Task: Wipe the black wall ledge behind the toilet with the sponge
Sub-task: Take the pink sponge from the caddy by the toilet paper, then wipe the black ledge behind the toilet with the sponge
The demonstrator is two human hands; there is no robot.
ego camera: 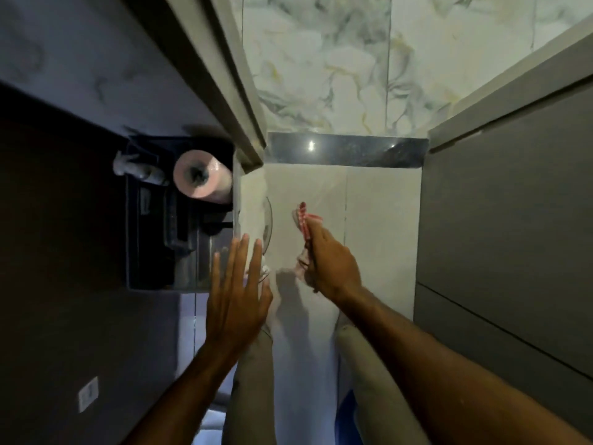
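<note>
Right hand (330, 268) clenches a red-and-white sponge (305, 220); left hand (237, 284) is empty, fingers spread flat. The black ledge (346, 150) lies well beyond the fingertips, untouched. Recommend raising the sponge flat onto it, stroking full-width.

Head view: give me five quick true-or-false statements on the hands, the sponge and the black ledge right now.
1. The right hand grips a red-and-white sponge. True.
2. The sponge is pressed on the black ledge. False: it is held below the ledge, in front of the pale wall tile.
3. The left hand is closed around the toilet paper roll. False: its fingers are spread open, holding nothing.
4. The pink roll sits in a dark holder on the left. True.
5. Marble-patterned tiles lie beyond the ledge. True.
</note>
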